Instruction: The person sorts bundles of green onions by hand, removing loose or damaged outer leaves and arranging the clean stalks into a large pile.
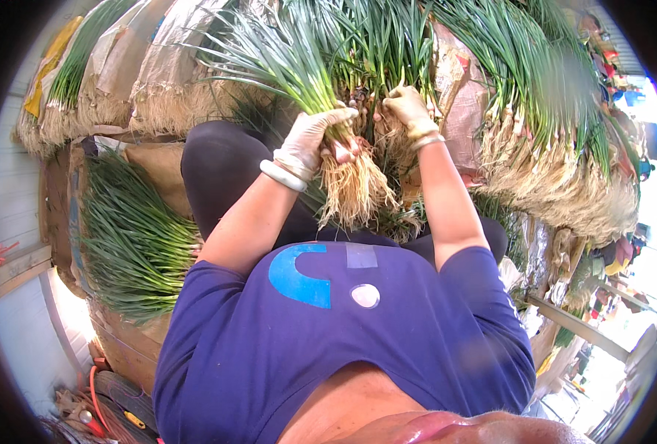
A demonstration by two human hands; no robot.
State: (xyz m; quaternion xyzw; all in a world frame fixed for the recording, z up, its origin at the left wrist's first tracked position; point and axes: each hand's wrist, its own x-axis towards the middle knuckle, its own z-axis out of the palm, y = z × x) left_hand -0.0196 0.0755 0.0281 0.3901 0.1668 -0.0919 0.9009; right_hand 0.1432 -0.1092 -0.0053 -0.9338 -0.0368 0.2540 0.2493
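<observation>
My left hand (308, 140), in a pale glove with a white band at the wrist, is closed round a bunch of green garlic (342, 148). Long green leaves fan up and to the left from it; pinkish bulbs and a thick tuft of pale roots hang below my fingers. To the right, my gloved right hand (410, 111) is closed at the base of green garlic stalks (404, 63) in the pile ahead of me. Its fingertips are bent in among the stems, so exactly how many stalks they hold is hidden.
Root-fringed green garlic (543, 148) is heaped at the right. Wrapped bundles (173, 74) stand at the far left. A loose pile of greens (132, 237) lies left of my knee (221, 163). Beyond my right elbow runs a rail (576, 325); a tyre (125, 396) sits lower left.
</observation>
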